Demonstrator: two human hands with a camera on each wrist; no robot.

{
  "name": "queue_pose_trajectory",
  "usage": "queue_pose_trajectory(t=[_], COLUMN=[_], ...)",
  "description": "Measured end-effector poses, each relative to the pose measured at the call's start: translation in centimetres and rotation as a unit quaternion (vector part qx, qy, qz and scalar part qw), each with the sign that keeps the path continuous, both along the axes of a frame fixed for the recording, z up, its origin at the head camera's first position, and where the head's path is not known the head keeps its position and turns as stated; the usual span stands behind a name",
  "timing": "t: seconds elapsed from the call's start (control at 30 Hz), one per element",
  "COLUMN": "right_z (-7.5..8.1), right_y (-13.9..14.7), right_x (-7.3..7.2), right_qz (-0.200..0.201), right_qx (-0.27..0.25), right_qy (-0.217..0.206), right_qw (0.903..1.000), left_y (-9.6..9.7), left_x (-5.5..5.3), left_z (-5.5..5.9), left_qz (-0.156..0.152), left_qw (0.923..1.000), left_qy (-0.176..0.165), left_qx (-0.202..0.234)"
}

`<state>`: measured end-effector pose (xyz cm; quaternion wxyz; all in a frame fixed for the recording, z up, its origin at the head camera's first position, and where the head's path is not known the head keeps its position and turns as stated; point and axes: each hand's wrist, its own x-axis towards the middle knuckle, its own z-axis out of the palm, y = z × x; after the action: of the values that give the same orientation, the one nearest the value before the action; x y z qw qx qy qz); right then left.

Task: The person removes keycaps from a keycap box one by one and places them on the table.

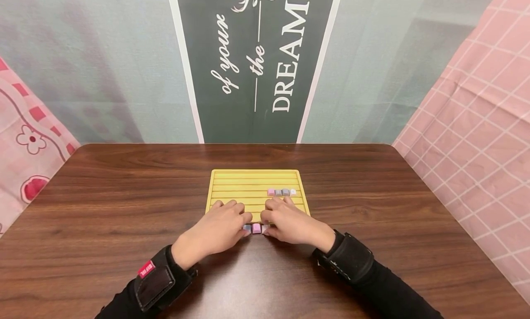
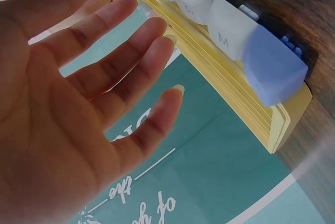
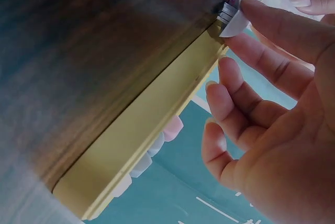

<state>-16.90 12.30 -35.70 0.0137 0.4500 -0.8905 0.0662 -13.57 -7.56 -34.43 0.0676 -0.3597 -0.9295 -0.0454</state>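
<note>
My right hand (image 1: 290, 221) pinches a white keycap (image 3: 236, 25) between thumb and index finger at the near edge of the yellow ridged tray (image 1: 240, 175). To its left in the head view is a pink keycap (image 1: 256, 228), then a blue-grey keycap (image 1: 247, 228) by the left thumb. My left hand (image 1: 219, 225) lies over the tray's near left part, fingers loosely bent. The left wrist view shows keycaps lined along the tray's edge, among them a white keycap marked M (image 2: 226, 33) and a blue keycap (image 2: 275, 64) at the end.
Farther back on the tray, a short row of pink, grey and white keycaps (image 1: 285, 192) sits at the right. Brown wooden tabletop (image 1: 364, 181) surrounds the tray. Behind the table hangs a cloth with lettering (image 1: 256, 80); pink cloth (image 1: 488, 139) hangs at the right.
</note>
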Motion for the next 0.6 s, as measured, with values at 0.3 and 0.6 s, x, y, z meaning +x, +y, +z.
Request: queue_pose_trajectory(t=[0.3,0.6], right_z=[0.18,0.28], right_y=[0.06,-0.14], right_x=[-0.05,-0.14], right_qz=[-0.006,-0.004], right_qx=[-0.001,0.010], right_qy=[-0.012,-0.013], right_qw=[0.9999,0.9999], left_y=[-0.10,-0.22], left_x=[-0.10,-0.29], left_z=[-0.02,-0.09], left_qz=[0.001,0.008], left_qw=[1.0000,0.9998], left_qy=[-0.009,-0.016], left_qx=[-0.002,-0.008])
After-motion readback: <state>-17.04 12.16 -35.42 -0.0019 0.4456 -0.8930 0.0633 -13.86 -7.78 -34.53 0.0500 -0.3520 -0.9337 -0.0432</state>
